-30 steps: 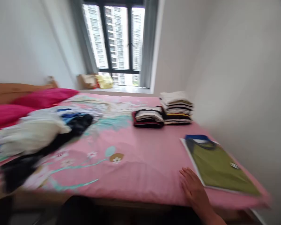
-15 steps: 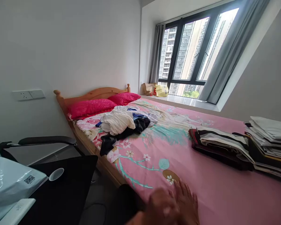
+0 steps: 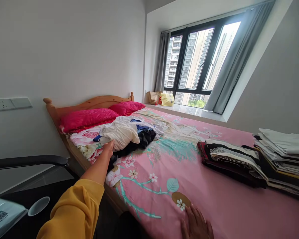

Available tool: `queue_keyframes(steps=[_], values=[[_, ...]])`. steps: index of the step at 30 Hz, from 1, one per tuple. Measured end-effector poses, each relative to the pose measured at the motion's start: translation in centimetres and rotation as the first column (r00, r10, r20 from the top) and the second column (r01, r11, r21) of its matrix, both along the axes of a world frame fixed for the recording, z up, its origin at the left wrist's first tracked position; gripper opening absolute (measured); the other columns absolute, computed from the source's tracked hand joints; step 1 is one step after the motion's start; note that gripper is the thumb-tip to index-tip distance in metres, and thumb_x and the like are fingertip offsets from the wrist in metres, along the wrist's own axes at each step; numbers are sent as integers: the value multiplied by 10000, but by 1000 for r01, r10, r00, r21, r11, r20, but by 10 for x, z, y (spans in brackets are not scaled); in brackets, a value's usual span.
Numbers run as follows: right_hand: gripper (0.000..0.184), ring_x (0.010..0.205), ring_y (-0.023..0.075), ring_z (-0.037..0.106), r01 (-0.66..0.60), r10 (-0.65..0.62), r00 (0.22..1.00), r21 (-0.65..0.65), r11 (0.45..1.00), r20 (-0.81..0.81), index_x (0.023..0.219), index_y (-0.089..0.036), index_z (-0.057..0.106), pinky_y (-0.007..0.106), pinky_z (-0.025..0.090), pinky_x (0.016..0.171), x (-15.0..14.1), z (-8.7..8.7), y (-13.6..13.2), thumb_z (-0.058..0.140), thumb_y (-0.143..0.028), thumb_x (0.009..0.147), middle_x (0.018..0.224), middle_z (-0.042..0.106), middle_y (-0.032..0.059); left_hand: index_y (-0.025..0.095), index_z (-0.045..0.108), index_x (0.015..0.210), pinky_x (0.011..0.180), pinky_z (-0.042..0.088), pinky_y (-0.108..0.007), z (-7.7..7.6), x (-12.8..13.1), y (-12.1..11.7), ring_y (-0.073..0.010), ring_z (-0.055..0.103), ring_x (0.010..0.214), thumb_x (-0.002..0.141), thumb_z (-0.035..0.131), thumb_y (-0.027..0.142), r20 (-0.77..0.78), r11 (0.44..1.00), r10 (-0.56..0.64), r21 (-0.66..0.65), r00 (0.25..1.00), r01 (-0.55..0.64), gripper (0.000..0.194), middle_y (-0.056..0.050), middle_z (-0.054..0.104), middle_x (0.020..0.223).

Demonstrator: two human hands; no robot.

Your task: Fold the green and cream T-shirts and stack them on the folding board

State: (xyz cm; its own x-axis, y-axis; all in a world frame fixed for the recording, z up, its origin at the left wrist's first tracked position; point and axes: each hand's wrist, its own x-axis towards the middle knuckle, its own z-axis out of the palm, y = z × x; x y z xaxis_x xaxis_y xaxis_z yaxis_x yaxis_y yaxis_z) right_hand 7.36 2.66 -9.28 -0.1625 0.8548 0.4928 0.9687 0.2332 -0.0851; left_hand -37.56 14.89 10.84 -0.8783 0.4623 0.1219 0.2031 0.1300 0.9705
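Observation:
My left hand, its arm in a yellow sleeve, reaches to the near edge of a crumpled pile of clothes. It grips the edge of a white garment on top of the pile; the fingertips are partly hidden by the cloth. Black clothing and a bit of blue cloth lie beside and under the white garment. My right hand rests flat on the pink flowered bedsheet, fingers stretched out, holding nothing.
Folded clothes and a taller folded stack sit on the right of the bed. Red pillows lie by the wooden headboard. A black chair with a plastic package and white cup stands left.
My left hand has moved from beside the right hand, forward and left to the clothes pile, and taken hold of the white garment. The right hand stays on the sheet.

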Motion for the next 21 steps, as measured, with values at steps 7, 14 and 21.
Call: queue_keyframes(steps=[7,14,21], values=[[415,1158,301,511,3,-4,998,-10,1000,-68,1138,-239,605,545,342,972,-4,4,2,397,-402,819,1274,548,107,133,604,1030,839,469,-388,29,43,37,-183,595,919,857,539,337,-165,966,-258,-32,952,256,275,-68,634,1014],[529,1145,343,512,-63,35,950,-78,995,-310,1225,-194,550,520,400,936,1,24,-1,396,-498,820,1243,562,139,240,671,642,815,444,-306,-40,200,-59,-190,612,819,698,635,308,-533,374,-836,-380,131,846,95,-24,687,744],[655,1172,345,486,-6,-46,822,-89,996,-567,1284,-157,510,495,398,964,8,36,-13,403,-596,809,1169,605,130,277,663,900,863,424,-317,-77,231,-154,-174,584,843,792,513,279,-577,214,-777,-618,-252,756,185,-29,663,867]])
